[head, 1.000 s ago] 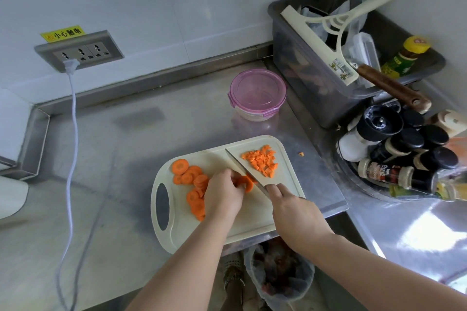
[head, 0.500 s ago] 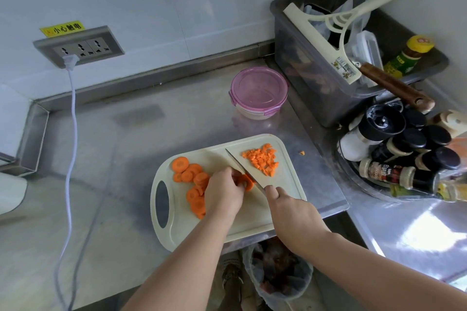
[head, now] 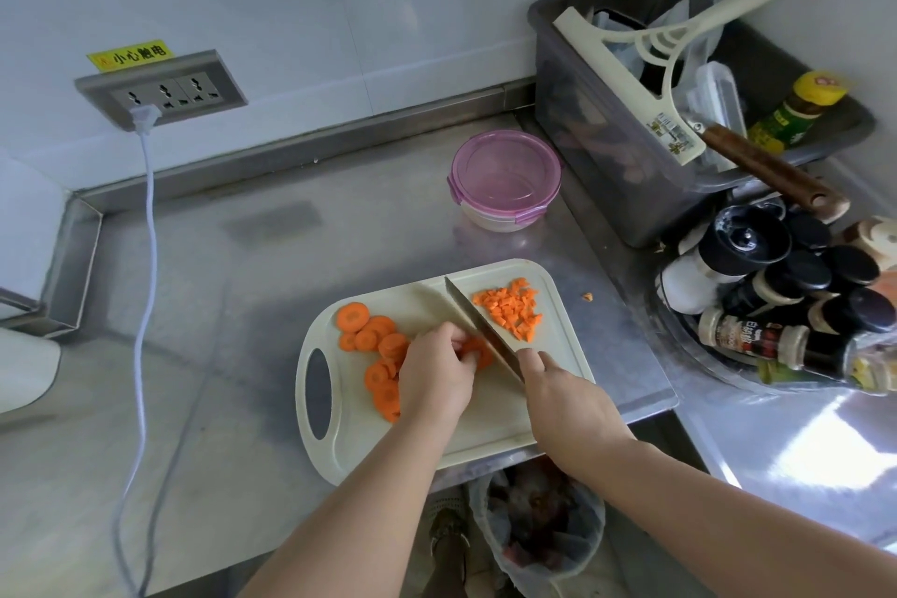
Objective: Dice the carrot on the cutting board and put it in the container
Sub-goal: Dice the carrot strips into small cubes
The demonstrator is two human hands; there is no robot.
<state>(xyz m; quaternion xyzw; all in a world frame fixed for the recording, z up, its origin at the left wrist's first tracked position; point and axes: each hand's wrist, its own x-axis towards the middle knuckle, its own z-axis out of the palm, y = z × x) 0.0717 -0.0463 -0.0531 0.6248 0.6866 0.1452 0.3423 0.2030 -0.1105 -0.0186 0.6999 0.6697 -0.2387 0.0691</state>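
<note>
A yellow sticker [head: 130,55] just above the socket panel [head: 162,92] on the wall reads "小心触电" in dark characters. Far right of the socket panel, a lying spice bottle [head: 757,339] carries a dark label with white characters, possibly "白胡椒". The squeegee's paper label [head: 669,131] has print too small to read.

Left hand [head: 437,376]: knuckles up, fingers curling onto carrot slices [head: 478,351]. Right hand [head: 568,403]: gripping knife [head: 485,330]. Both forearms: bare, reaching forward.
</note>
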